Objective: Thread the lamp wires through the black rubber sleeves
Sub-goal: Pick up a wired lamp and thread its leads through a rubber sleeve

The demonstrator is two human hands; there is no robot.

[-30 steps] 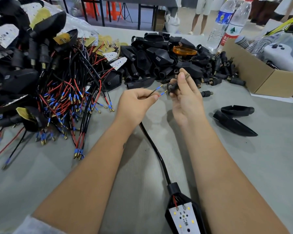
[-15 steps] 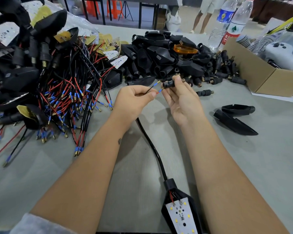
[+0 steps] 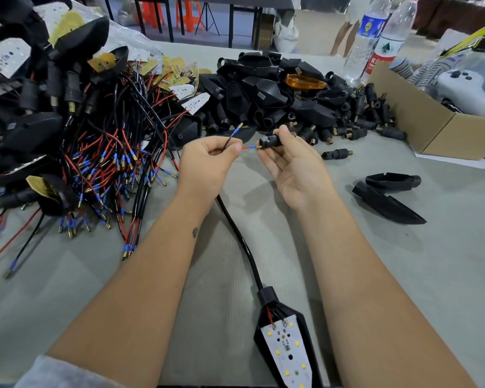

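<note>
left hand [image 3: 207, 161] pinches thin red wire [image 3: 245, 148]; right hand [image 3: 294, 166] grips ribbed rubber sleeve [image 3: 272, 141].

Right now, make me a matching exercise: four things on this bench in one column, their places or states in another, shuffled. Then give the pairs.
Things
1. black rubber sleeve
2. red wire
3. LED lamp board
4. orange lens

Places or states
A. lying on top of the pile of black housings
B. pinched in the right hand
C. on the table near the bottom edge, between the forearms
D. reaching from the left hand to the sleeve's end

Pairs: 1-B, 2-D, 3-C, 4-A
</note>
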